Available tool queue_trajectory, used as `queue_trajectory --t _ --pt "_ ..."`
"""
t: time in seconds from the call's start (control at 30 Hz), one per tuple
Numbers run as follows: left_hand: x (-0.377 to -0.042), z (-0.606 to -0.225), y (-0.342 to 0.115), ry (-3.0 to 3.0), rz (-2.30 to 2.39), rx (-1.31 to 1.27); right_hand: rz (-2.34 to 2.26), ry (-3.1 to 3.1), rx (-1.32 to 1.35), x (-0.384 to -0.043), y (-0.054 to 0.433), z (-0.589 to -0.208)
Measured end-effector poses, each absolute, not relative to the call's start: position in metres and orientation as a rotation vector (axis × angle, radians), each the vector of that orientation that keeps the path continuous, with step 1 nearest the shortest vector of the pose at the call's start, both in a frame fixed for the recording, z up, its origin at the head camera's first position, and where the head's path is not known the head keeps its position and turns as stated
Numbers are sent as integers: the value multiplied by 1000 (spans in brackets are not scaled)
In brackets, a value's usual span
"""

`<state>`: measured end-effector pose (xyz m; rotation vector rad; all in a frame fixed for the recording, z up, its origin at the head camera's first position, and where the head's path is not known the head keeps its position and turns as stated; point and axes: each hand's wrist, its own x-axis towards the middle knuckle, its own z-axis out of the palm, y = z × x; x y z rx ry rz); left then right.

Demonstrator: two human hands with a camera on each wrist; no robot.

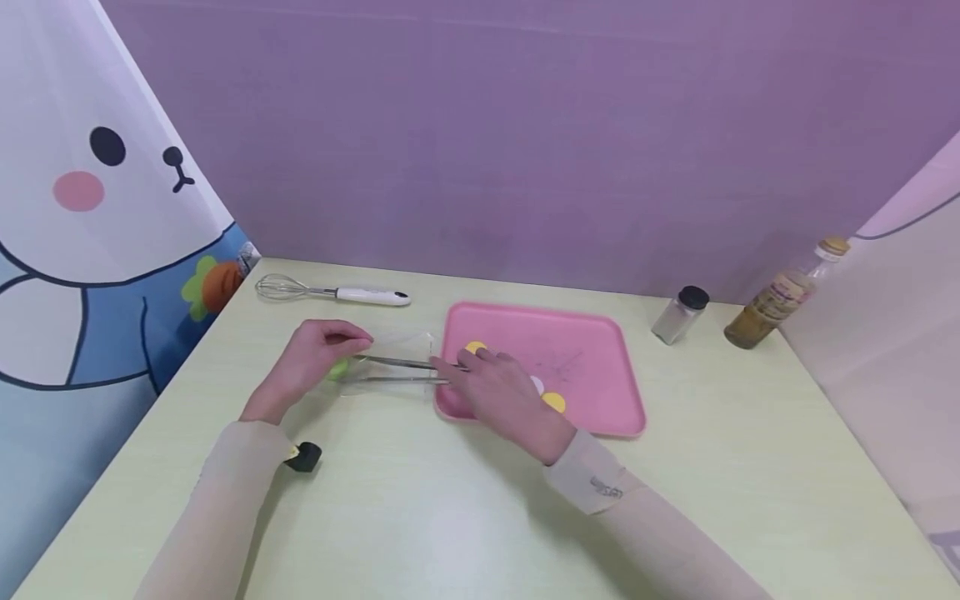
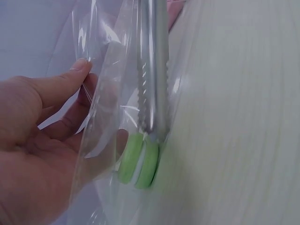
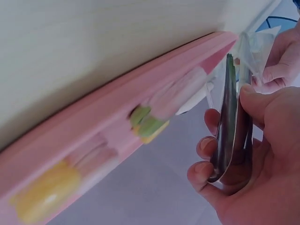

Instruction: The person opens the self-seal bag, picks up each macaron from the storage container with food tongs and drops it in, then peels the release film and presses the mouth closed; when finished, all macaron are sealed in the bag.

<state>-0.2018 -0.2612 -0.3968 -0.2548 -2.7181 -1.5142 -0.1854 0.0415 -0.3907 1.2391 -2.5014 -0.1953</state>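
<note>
In my head view the right hand (image 1: 502, 396) hides part of the tray's (image 1: 600, 350) near rim and the right end of the tongs (image 1: 397, 362), the left hand (image 1: 307, 362) covers some of the green macaron (image 1: 339, 370), and both sleeves (image 1: 217, 508) run off the near edge. My right wrist feed smears the yellow macaron (image 3: 49, 190) into a blur, while the left wrist feed crops the tongs. I can't read the far-right bottle's (image 1: 750, 326) label (image 1: 791, 287): its print is too small.
</note>
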Motion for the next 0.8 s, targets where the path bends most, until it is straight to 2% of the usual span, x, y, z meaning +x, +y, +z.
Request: queue_trajectory --t 0.57,0.8 --pt "-200 -394 -263 -2762 -1507 -205 -86 -2572 1198 -172 92 -380" --pt "-200 -394 -262 -2767 -1490 -204 -67 -2539 1113 -164 129 -367"
